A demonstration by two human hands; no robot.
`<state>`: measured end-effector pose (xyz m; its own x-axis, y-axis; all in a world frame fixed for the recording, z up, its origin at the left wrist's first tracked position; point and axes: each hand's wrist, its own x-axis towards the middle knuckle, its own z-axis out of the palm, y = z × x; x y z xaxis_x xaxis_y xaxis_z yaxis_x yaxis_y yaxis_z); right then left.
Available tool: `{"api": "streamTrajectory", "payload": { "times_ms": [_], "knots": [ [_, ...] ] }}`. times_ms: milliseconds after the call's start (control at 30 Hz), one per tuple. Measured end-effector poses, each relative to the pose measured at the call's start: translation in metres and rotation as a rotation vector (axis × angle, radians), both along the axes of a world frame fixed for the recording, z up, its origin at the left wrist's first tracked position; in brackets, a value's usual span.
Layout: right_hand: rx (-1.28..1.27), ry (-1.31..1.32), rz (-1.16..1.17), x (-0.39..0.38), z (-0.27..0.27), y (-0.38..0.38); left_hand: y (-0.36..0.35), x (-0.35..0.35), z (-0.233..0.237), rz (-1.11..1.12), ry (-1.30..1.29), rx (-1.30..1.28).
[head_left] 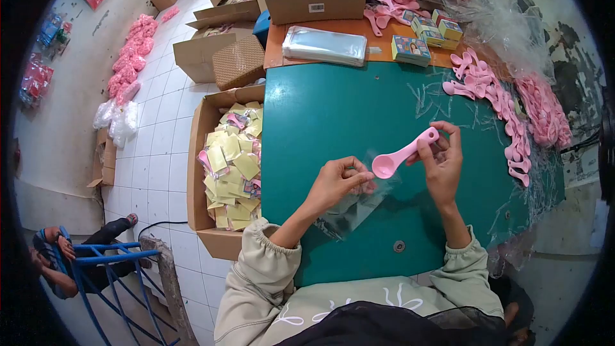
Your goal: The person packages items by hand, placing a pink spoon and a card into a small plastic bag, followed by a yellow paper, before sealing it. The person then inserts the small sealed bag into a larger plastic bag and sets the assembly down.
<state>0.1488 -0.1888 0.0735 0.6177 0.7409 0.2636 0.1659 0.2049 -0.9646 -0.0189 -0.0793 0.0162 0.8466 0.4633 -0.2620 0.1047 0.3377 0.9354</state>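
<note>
My right hand (441,165) pinches a pink measuring spoon (402,157) by the end of its handle, over the green table (333,112). The spoon's round bowl points left, toward my other hand. Between the fingers and thumb of my left hand (339,182) is a clear plastic bag (349,213), which hangs down toward the table. The spoon's bowl overlaps the upper part of the bag in this view, right at my left fingertips.
Pink spoons (493,93) lie along the table's right side among plastic scraps. Small card stacks (410,50) and a pile of clear bags (325,45) rest at the back. A carton (195,198) of packed pieces stands at left. Another person (57,259) is by a blue metal frame (106,253).
</note>
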Motion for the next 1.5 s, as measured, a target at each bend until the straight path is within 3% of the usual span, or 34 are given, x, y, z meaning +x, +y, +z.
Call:
{"api": "streamTrajectory", "payload": {
  "times_ms": [233, 367, 433, 533, 600, 700, 767, 867, 900, 933, 967, 1000, 1067, 1167, 1267, 1367, 1433, 1500],
  "knots": [
    [-0.123, -0.166, 0.049, -0.01, -0.005, -0.001, -0.002, -0.001, 0.002, 0.005, 0.068, 0.069],
    [-0.186, -0.211, 0.123, -0.007, -0.011, 0.0, -0.003, 0.0, -0.001, -0.027, -0.018, 0.161],
    [-0.178, -0.181, 0.136, -0.005, -0.01, 0.001, -0.004, 0.003, -0.009, 0.017, -0.122, 0.158],
    [-0.169, -0.143, 0.13, 0.0, -0.007, 0.002, 0.005, -0.006, 0.006, -0.186, 0.051, 0.02],
    [-0.226, -0.162, 0.139, 0.002, 0.001, 0.001, 0.004, -0.002, 0.013, -0.143, -0.055, -0.026],
    [-0.123, -0.502, 0.385, 0.009, 0.006, 0.008, 0.008, 0.002, 0.029, -0.088, -0.132, -0.041],
    [0.011, -0.581, 0.582, 0.009, 0.007, 0.021, 0.011, 0.003, 0.036, -0.058, -0.153, -0.049],
    [0.047, -0.413, 0.731, 0.053, 0.013, 0.062, 0.016, 0.002, 0.042, -0.008, -0.157, -0.088],
    [-0.146, -0.4, 0.616, 0.08, 0.021, 0.08, 0.018, 0.0, 0.046, 0.014, -0.147, -0.102],
    [-0.257, -0.735, 0.32, 0.122, 0.007, 0.106, 0.02, -0.002, 0.048, 0.037, -0.136, -0.116],
    [-0.21, -0.901, -0.045, 0.153, -0.007, 0.129, 0.021, -0.005, 0.048, 0.047, -0.134, -0.112],
    [-0.375, -0.853, -0.208, 0.183, -0.011, 0.146, 0.022, -0.006, 0.049, 0.058, -0.133, -0.104],
    [-0.577, -0.858, -0.278, 0.242, -0.037, 0.171, 0.025, -0.009, 0.047, 0.068, -0.132, -0.098],
    [-0.75, -1.076, -0.383, 0.269, -0.07, 0.185, 0.028, -0.01, 0.042, 0.061, -0.123, -0.109],
    [-0.361, -1.3, -0.751, 0.256, -0.071, 0.181, 0.027, -0.01, 0.04, 0.054, -0.102, -0.117],
    [-0.364, -1.285, -0.537, 0.256, -0.053, 0.17, 0.027, -0.01, 0.044, 0.055, -0.075, -0.112],
    [-0.316, -0.526, -0.077, 0.194, -0.004, 0.141, 0.027, -0.011, 0.047, 0.066, -0.068, -0.103],
    [-0.171, -0.271, 0.239, 0.113, 0.039, 0.096, 0.028, -0.012, 0.048, 0.051, -0.073, -0.096]
  ]
}}
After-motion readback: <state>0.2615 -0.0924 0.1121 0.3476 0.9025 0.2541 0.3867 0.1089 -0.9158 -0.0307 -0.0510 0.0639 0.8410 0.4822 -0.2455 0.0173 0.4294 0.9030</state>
